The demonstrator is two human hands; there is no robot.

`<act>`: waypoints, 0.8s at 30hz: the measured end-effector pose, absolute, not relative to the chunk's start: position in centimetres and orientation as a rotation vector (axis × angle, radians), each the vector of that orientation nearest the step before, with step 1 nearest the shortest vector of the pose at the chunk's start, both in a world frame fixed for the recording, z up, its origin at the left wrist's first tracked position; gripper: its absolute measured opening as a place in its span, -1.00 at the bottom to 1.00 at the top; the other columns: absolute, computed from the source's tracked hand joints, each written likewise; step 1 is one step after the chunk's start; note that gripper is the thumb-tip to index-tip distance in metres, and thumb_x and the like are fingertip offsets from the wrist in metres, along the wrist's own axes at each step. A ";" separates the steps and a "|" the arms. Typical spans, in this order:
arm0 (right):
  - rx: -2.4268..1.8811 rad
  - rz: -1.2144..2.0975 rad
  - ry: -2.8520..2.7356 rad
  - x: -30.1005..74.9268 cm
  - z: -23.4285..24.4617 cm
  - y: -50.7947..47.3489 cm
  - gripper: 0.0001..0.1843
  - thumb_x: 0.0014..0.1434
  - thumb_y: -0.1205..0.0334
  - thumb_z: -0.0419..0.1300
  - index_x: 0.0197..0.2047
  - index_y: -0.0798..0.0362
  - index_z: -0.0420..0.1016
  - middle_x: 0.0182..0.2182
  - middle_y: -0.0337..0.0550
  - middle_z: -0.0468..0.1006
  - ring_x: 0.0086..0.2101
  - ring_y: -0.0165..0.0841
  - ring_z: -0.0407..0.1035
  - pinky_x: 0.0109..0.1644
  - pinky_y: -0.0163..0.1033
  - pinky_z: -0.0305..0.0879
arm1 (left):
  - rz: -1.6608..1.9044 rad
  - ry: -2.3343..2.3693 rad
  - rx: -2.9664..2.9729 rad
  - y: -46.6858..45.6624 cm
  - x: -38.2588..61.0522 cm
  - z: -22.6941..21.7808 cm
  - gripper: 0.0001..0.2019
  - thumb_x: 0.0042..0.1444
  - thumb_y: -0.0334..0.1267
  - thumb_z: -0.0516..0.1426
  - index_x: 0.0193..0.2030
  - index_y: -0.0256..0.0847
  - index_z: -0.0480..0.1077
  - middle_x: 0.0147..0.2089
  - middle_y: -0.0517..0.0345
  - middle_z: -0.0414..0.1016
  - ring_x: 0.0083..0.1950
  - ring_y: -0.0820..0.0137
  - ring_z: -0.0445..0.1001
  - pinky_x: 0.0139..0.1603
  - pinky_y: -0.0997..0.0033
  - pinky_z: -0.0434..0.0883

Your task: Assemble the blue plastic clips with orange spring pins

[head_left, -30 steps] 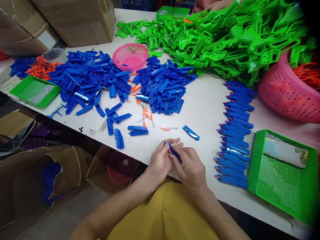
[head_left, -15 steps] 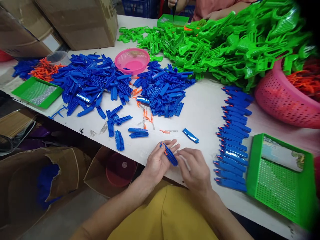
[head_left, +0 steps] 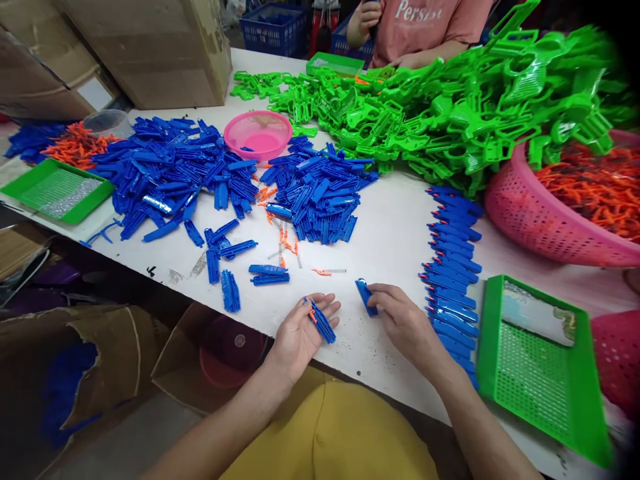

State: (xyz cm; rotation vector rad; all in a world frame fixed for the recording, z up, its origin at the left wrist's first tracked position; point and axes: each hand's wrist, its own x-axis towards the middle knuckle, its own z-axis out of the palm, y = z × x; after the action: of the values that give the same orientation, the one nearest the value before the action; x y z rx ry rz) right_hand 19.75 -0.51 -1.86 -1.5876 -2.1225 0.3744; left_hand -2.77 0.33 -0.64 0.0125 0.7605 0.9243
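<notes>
Across the fingers of my left hand lies a narrow blue plastic shell half, held under the thumb, its ribbed inside facing up with an orange trigger-like part in one end. My right hand pinches a smooth blue plastic cover at the table surface, a short way right of the shell. Beyond both hands an orange piece with a spring lies on the white table. To the right of my right hand runs a column of joined blue pieces with orange tips.
Heaps of blue shells and green toy gun bodies cover the far side. A green tray and a pink basket of orange parts stand right. A pink colander sits behind. Across the table is a person.
My right hand has left the shell in my left hand, moved right and taken hold of the loose blue cover. My left fingers have spread a little. The view has shifted slightly.
</notes>
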 end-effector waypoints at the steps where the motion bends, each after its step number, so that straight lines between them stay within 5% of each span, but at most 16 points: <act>1: -1.637 0.364 -2.035 19.8 -1.9 -0.9 -0.72 0.27 0.44 -0.05 -0.15 -0.01 0.43 -0.01 -0.05 0.50 0.00 -0.23 0.40 0.03 -0.09 0.37 | 0.924 0.753 0.005 0.4 -2.7 -0.7 -0.83 0.25 -0.25 0.12 -0.14 -0.26 0.48 0.13 -0.14 0.52 0.21 0.10 0.45 0.17 0.13 0.36; 6: -1.871 0.163 -1.957 18.4 -2.6 -1.2 -0.75 0.31 0.08 0.12 -0.07 0.07 0.40 -0.22 0.01 0.52 -0.17 -0.13 0.39 -0.12 -0.05 0.36 | 0.919 0.751 -0.033 0.7 -1.7 -0.5 -0.73 0.31 -0.12 0.06 -0.15 -0.26 0.48 0.12 -0.14 0.51 0.23 0.11 0.43 0.17 0.15 0.35; 11: -1.882 0.026 -1.964 16.6 -2.8 -0.5 -0.79 0.35 0.18 0.01 -0.11 0.07 0.41 -0.26 0.03 0.50 -0.21 -0.17 0.39 -0.18 -0.11 0.34 | 0.930 0.746 -0.036 1.1 -0.6 -0.3 -0.66 0.33 -0.04 0.02 -0.15 -0.26 0.49 0.11 -0.14 0.52 0.22 0.12 0.43 0.18 0.14 0.34; 18: -1.667 0.501 -1.714 13.3 -0.1 -2.7 -0.83 0.28 0.17 0.16 -0.08 0.02 0.40 -0.25 -0.13 0.54 -0.32 -0.33 0.46 -0.26 -0.23 0.43 | 0.976 0.716 -0.028 0.9 -0.2 -0.2 -0.63 0.33 -0.02 0.01 -0.14 -0.27 0.50 0.04 -0.10 0.55 0.15 0.16 0.47 0.23 0.12 0.34; 24: -1.624 0.498 -1.733 11.7 -0.1 -3.3 -0.88 0.25 0.25 0.15 -0.12 0.01 0.40 -0.28 -0.13 0.52 -0.31 -0.31 0.47 -0.27 -0.20 0.45 | 0.970 0.741 -0.017 1.0 0.1 0.2 -0.62 0.35 -0.04 -0.01 -0.15 -0.28 0.50 0.03 -0.10 0.56 0.10 0.18 0.50 0.22 0.11 0.37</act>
State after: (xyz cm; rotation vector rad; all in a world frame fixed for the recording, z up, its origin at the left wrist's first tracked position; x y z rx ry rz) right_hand 11.69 -3.26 -0.12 -1.6236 -1.7331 0.4984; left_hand 0.14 1.00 0.15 -0.0165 0.7412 0.9702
